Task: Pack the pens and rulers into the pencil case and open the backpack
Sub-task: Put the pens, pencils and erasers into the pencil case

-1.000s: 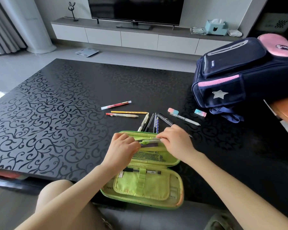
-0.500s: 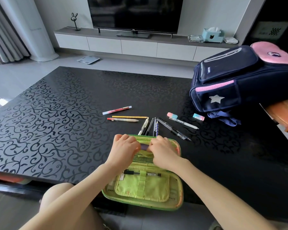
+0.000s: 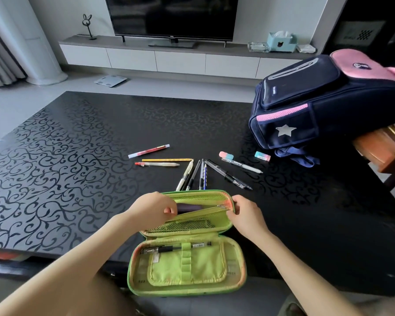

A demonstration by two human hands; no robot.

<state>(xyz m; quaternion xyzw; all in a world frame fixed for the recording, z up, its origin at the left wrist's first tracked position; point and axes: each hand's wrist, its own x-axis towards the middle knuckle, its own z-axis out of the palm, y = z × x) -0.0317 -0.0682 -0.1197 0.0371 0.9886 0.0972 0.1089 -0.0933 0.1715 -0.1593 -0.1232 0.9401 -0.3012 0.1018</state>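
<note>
A green pencil case (image 3: 187, 267) lies open at the near table edge, a black pen strapped in its near half. My left hand (image 3: 154, 207) pinches the left end of the mesh divider flap (image 3: 192, 221). My right hand (image 3: 245, 213) pinches the flap's right end by the zipper. A dark item lies in the far half behind the flap. Several pens (image 3: 195, 174) fan out just beyond the case. A red pen (image 3: 148, 151), a yellow pencil (image 3: 167, 159) and a white pen (image 3: 242, 165) lie further off. The navy and pink backpack (image 3: 324, 99) lies zipped at the far right.
Two pink-and-blue erasers (image 3: 226, 155) (image 3: 262, 156) lie near the backpack's straps. A wooden chair (image 3: 383, 147) stands at the table's right edge under the backpack. The black patterned table (image 3: 66, 156) stretches left. A TV unit stands beyond.
The green item my right hand held over the case is out of sight. Both hands have spread apart to the two ends of the mesh flap. The camera has tilted up slightly.
</note>
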